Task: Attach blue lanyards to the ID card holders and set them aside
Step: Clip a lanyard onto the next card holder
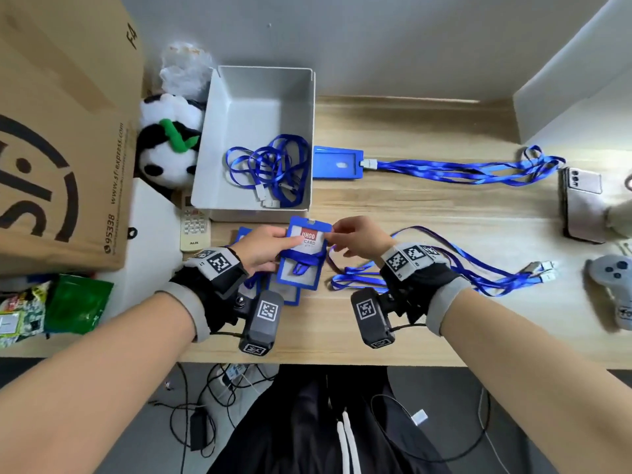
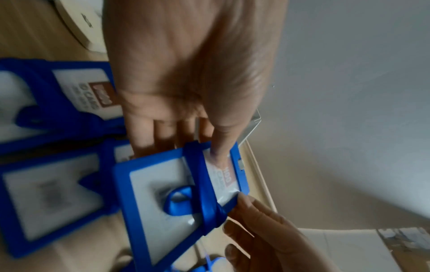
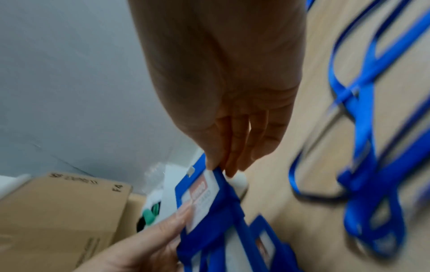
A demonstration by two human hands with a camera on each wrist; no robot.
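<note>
A blue ID card holder with a white card and a short blue strap across its face is held just above the table. My left hand grips its left side, thumb on the card face. My right hand pinches its top right corner. A pile of more blue holders lies under it. Loose blue lanyards lie by my right wrist. More lanyards sit in a grey box. One holder with a lanyard clipped on lies further back.
A large cardboard box stands at the left, with a panda plush and a remote control beside it. A phone and a grey game controller lie at the right. Green packets sit near the front left edge.
</note>
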